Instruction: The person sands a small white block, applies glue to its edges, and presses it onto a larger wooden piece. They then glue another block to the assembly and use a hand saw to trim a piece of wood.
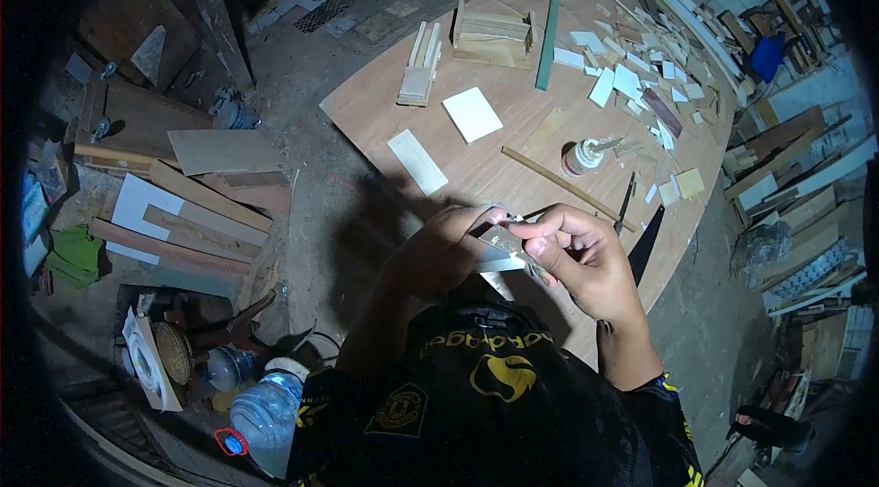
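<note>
In front of my chest I hold a small, pale, flat piece of wood (500, 241) with a rough-looking surface. My left hand (447, 244) is closed around its left side. My right hand (589, 258) is at its right end, with thumb and forefinger pressed together. A tiny pale bit shows near these fingertips, too small to name. The lower part of the piece is partly hidden by the fingers. Beyond my hands, a long thin wooden strip (558, 178) lies on the wooden table (366, 102).
On the table are a white square board (472, 114), a pale rectangular board (417, 162), a wooden box frame (494, 37), a green strip (548, 43), a tub holding sticks (582, 157), a dark saw-like blade (645, 244) and many offcuts (632, 80). Water bottles (265, 409) stand lower left.
</note>
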Demonstrator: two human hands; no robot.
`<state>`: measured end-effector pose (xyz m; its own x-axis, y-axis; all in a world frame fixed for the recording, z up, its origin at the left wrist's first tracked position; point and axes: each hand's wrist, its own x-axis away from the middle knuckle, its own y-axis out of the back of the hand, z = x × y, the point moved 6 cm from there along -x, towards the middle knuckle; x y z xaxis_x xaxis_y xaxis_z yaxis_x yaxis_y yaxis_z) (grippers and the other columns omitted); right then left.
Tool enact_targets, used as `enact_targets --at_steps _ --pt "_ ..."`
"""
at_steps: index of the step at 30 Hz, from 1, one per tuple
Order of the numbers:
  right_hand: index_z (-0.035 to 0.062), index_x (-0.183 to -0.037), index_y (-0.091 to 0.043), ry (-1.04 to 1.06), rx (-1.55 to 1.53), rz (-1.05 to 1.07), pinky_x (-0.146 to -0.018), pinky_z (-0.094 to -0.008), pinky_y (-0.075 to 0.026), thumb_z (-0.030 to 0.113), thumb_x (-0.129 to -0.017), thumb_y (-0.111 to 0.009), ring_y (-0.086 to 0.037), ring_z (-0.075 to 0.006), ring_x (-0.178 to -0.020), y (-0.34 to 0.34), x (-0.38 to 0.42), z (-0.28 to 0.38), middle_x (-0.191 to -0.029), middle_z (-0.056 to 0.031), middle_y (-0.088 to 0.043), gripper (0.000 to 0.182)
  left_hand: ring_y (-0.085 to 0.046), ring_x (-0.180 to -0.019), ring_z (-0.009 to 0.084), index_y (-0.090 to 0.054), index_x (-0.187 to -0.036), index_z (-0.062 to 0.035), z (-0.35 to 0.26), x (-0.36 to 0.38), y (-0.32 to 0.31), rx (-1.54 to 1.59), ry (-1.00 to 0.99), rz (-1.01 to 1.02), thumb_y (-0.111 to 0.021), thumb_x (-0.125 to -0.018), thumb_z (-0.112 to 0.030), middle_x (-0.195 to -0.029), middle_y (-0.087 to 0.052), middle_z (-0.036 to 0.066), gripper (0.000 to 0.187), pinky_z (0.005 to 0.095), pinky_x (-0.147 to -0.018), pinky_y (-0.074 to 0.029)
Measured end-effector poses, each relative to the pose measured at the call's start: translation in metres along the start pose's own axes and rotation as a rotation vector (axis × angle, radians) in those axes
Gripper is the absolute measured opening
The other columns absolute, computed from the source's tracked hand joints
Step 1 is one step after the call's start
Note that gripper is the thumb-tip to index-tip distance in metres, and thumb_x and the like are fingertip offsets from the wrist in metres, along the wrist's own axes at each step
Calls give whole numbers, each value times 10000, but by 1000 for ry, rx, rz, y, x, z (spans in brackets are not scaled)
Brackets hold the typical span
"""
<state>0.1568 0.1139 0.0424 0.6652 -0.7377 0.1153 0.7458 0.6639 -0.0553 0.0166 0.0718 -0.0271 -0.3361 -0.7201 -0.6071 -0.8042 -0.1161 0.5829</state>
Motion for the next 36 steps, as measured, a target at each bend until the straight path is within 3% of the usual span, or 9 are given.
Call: enact_targets --at_steps 2,15,18,20,27,30,33,35,36 --pt "-13 -1042 -659 7 -20 -1 -535 -197 -345 116 -945 -598 -450 -23 -589 0 1 0 -695 24 -568 172 -605 -1053 358 -551 -1142 71 25 7 -19 474 502 273 -570 -831 -77 -1138 -598 233 345 429 -941 -466" --pt "-8 -1053 -652 37 -26 -3 -527 -203 -343 100 -945 -592 -451 -32 -574 0 6 -4 -685 11 -562 164 -581 -1104 364 -561 -1125 71 54 40 -46 924 882 284 -623 -804 -70 -1180 -585 221 356 436 -975 -448" --pt "-8 -1041 -653 51 -30 -18 -524 -201 -342 96 -943 -595 -451 -30 -571 1 4 -3 -685 12 -563 154 -558 -1148 345 -576 -1127 60 44 28 -40 698 623 306 -625 -808 -88 -1214 -567 224 354 428 -994 -431" --pt "-8 -1035 -654 51 -30 -21 -523 -200 -342 94 -942 -597 -451 -29 -569 1 3 -2 -685 13 -563 150 -545 -1167 334 -591 -1135 45 15 11 -19 59 69 181 -622 -816 -104 -1214 -563 221 354 420 -1014 -418" --pt "-12 -1035 -660 7 -4 -28 -531 -199 -355 98 -933 -613 -460 -27 -580 2 1 -5 -705 10 -590 157 -558 -1135 339 -601 -1143 27 -1 -5 -1 466 662 139 -618 -826 -123 -1175 -573 207 351 408 -1024 -417" --pt "-5 -1033 -669 -11 9 -41 -541 -200 -370 95 -932 -612 -474 -27 -594 3 1 -5 -722 6 -608 152 -563 -1123 342 -603 -1147 17 15 5 -14 538 534 170 -619 -824 -122 -1158 -577 210 352 405 -1006 -430" --pt "5 -1027 -679 -34 65 -18 -560 -202 -393 88 -932 -607 -493 -31 -609 -2 4 -2 -738 2 -621 145 -568 -1104 348 -573 -1182 7 14 5 -20 128 261 265 -616 -835 -129 -1140 -582 209 375 404 -985 -443" --pt "16 -1027 -686 -9 161 -25 -588 -215 -428 87 -925 -611 -524 -51 -627 -13 11 8 -772 -17 -646 146 -586 -1055 367 -535 -1215 -9 21 1 -29 598 412 188 -606 -850 -133 -1118 -587 212 392 416 -945 -467" --pt "14 -1011 -688 93 224 -111 -593 -221 -436 86 -921 -614 -535 -59 -637 -9 19 20 -785 -28 -654 138 -601 -1013 384 -494 -1236 20 30 18 -44 206 -38 -11 -557 -877 -80 -1132 -579 243 378 440 -913 -484"
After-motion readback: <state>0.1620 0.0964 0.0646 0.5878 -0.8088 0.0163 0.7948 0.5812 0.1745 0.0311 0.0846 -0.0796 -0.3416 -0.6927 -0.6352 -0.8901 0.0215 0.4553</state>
